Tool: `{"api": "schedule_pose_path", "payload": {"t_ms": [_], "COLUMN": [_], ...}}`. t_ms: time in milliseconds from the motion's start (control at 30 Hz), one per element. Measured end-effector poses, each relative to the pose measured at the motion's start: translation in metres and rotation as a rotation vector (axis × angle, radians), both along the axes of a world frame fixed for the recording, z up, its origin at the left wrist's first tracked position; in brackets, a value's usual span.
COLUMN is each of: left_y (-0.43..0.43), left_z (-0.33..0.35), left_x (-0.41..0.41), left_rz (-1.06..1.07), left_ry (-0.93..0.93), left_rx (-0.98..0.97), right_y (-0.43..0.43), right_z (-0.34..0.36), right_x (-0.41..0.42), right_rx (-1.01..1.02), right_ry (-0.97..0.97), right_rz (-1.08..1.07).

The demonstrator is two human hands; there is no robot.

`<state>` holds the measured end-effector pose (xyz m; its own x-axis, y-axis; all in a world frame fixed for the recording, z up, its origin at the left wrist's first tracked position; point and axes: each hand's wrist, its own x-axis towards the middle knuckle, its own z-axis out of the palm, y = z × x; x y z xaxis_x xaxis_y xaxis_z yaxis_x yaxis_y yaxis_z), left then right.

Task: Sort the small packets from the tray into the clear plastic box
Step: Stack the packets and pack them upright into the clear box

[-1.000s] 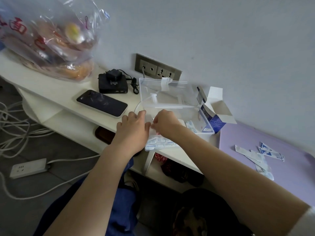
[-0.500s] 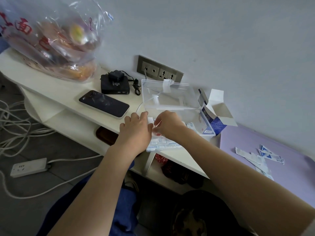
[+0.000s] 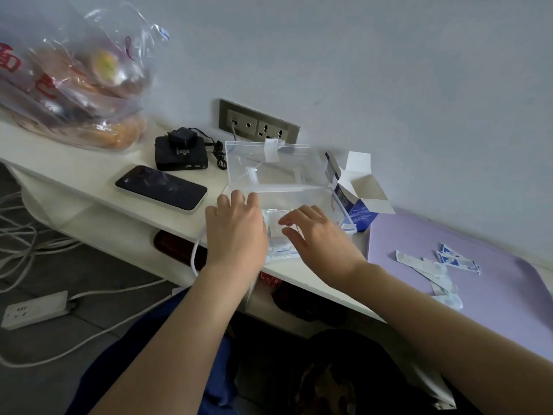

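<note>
Packet stack (image 3: 279, 236) sits between left hand (image 3: 236, 232) and right hand (image 3: 318, 235), at clear box's (image 3: 299, 196) front. Fingers relaxed, gripping nothing.

You carry the only camera on your head; it looks forward and down along both forearms, with the horizon tipped. Your left hand (image 3: 236, 232) and right hand (image 3: 320, 235) lie close, mid-frame, over the white shelf (image 3: 89, 175). The wide lens also takes in the wall (image 3: 359, 70) behind, the floor (image 3: 30, 390) at left and the purple tray (image 3: 508, 280) at right.
</note>
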<state>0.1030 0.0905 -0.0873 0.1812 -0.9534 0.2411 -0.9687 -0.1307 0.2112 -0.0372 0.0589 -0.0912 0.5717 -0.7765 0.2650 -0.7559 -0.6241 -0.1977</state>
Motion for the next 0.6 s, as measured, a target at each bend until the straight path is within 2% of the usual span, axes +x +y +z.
{"api": "schedule_pose_path", "payload": {"t_ms": [100, 267, 400, 600], "left_y": [0.002, 0.006, 0.0, -0.01], "left_z": [0.003, 0.0, -0.011, -0.027], "left_x": [-0.024, -0.076, -0.11, -0.161], "left_rz": [-0.125, -0.347, -0.49, -0.662], "left_ry": [-0.043, -0.095, -0.114, -0.1], "left_rx": [-0.066, -0.055, -0.089, 0.035], "right_y": [0.009, 0.013, 0.007, -0.018], "right_z": [-0.006, -0.021, -0.035, -0.048], "right_x": [-0.042, -0.124, -0.187, -0.251], "right_rx": [-0.158, -0.201, -0.098, 0.131], "right_ry": [0.024, 0.1, 0.174, 0.042], "right_rz": [0.001, -0.118, -0.293, -0.647]}}
